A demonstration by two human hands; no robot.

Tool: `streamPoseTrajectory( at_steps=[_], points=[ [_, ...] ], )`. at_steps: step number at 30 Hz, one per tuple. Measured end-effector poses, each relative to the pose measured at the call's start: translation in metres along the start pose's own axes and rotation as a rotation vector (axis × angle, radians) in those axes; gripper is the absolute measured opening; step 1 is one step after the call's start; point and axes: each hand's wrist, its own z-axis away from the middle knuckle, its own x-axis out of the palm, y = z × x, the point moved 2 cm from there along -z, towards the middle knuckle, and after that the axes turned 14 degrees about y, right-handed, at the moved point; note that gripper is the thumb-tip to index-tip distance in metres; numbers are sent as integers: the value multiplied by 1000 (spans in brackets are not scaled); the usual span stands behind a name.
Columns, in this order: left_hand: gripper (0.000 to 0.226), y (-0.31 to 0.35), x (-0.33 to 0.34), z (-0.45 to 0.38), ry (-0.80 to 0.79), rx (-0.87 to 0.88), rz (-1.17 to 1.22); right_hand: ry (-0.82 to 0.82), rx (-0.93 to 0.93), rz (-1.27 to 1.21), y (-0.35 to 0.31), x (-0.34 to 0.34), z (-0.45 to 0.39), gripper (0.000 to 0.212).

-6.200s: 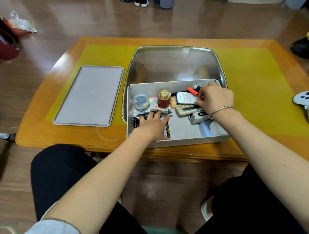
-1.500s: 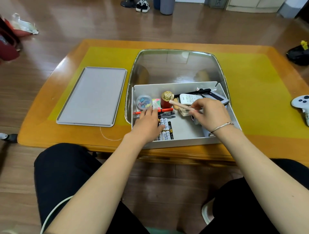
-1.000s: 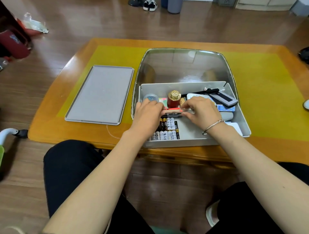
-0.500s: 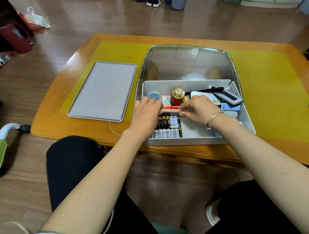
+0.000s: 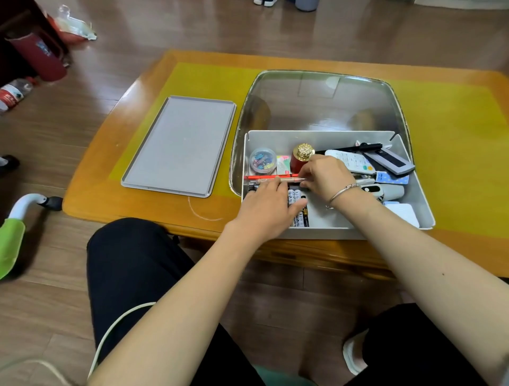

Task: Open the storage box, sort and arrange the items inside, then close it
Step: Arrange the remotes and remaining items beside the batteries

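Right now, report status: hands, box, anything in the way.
Left hand flat over the batteries, fingers on the pens. Right hand pinching the pale pen. Open white storage box, grey lid set aside left. Remotes crowd the right side.

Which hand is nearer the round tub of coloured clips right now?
Left. The left hand lies just below the clip tub, over the pens and batteries. The right hand is farther right, past the gold-capped red bottle.

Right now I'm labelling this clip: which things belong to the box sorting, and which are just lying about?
Job: storage box, lid, pens, batteries, remotes, left hand, right hand.
Lying about: floor bottle, shoes.
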Motion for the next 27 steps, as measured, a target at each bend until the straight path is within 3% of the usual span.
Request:
streamPoseTrajectory(
  at_steps=[5, 17, 22, 27],
  points=[
    [90, 0, 9, -3, -165, -109, 29, -12, -51, 137, -3, 9, -2, 21],
    [93, -4, 22, -10, -224, -135, 28, -52, -111, 186, -9, 10, -3, 21],
    [88, -5, 26, -12, -216, -113, 7, 180, -70, 100, 6, -18, 9, 16],
    [89, 0, 30, -22, -219, -67, -44, 320, 184, 155, 51, -50, 12, 19]
  ],
)
